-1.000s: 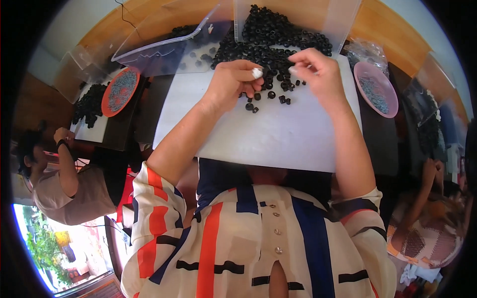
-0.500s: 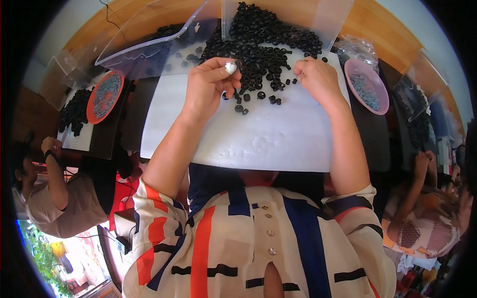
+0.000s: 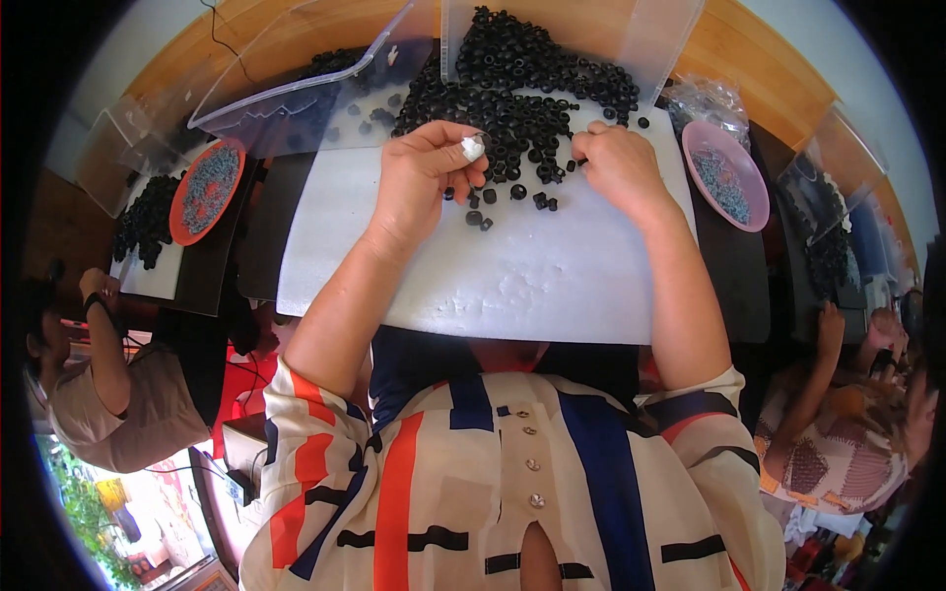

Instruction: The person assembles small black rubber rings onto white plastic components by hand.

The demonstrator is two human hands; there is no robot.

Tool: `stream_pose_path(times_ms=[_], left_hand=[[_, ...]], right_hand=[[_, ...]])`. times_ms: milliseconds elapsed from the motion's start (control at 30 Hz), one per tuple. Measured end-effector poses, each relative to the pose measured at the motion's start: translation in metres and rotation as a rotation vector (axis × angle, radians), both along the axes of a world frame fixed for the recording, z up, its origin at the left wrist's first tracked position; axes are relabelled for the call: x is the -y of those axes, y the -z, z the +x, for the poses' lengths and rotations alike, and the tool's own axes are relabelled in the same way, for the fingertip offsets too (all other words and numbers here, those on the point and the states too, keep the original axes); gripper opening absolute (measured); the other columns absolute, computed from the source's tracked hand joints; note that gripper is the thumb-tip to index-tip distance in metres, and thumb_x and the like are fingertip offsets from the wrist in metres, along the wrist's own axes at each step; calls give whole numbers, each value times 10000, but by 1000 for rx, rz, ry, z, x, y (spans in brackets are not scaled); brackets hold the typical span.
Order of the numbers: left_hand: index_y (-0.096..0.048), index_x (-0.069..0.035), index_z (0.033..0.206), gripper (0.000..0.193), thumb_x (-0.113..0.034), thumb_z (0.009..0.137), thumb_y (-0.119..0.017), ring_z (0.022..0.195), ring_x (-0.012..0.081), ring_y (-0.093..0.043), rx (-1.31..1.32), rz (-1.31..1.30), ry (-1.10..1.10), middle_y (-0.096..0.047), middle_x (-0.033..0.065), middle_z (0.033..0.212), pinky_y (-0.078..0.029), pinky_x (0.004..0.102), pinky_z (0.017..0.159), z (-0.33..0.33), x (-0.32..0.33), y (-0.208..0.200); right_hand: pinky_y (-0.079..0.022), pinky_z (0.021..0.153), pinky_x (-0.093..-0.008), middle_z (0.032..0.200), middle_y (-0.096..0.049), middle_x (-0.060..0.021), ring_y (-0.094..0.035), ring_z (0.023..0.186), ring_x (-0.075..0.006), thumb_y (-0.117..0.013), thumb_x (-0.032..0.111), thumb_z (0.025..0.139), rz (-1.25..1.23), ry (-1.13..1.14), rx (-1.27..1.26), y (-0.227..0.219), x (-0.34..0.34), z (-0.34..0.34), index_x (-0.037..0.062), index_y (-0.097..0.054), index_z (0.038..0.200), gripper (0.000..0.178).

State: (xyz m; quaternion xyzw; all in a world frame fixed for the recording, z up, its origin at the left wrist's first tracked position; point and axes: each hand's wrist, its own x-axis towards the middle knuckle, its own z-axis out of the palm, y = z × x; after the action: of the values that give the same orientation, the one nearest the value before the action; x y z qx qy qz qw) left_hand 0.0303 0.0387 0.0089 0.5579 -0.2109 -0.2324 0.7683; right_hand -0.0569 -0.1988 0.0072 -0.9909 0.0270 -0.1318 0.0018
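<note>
A heap of small black ring-like parts (image 3: 503, 113) spreads over the far half of a white foam sheet (image 3: 493, 286). My left hand (image 3: 419, 177) is at the heap's left edge, fingers curled in and thumb pressed to the forefinger. White wrapping (image 3: 472, 149) covers its thumb tip; whatever the pinch holds is too small and hidden to name. Right of the heap, my right hand (image 3: 623, 169) is closed just above the sheet, a black part by its fingertips. Several loose black parts (image 3: 518, 192) lie between the hands.
Clear plastic bins (image 3: 296, 98) stand tipped at the back. A pink bowl (image 3: 729, 177) of small grey pieces is on the right, an orange bowl (image 3: 208, 192) of similar ones on the left. Other people sit at both sides, including one in a brown shirt (image 3: 148, 404).
My right hand has shifted slightly left and down, toward the heap. My left hand has moved a little right, its thumb still pressed to the forefinger.
</note>
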Motion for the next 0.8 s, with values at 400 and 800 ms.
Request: stream_pose_path(times_ms=[400,800], left_hand=[[-645,45,996,145,-61,896,-639,642,141,-624,65,90,59,-659,93,790,-443,231,471,-11,7,2],[-625,46,1055,172,-36,905,-613,633,124,-599,103,152,132,-649,82,794,-452,226,480,-19,12,2]], right_hand=[[-449,594,-305,654,-597,-57,-575,632,-154,-703,61,715,949,-265,149,-6,-27,-4,8,-575,798,161],[-448,698,-234,837,-597,-28,-562,773,-97,-645,-19,844,1176,-360,252,-17,-52,-10,-29,-677,913,77]])
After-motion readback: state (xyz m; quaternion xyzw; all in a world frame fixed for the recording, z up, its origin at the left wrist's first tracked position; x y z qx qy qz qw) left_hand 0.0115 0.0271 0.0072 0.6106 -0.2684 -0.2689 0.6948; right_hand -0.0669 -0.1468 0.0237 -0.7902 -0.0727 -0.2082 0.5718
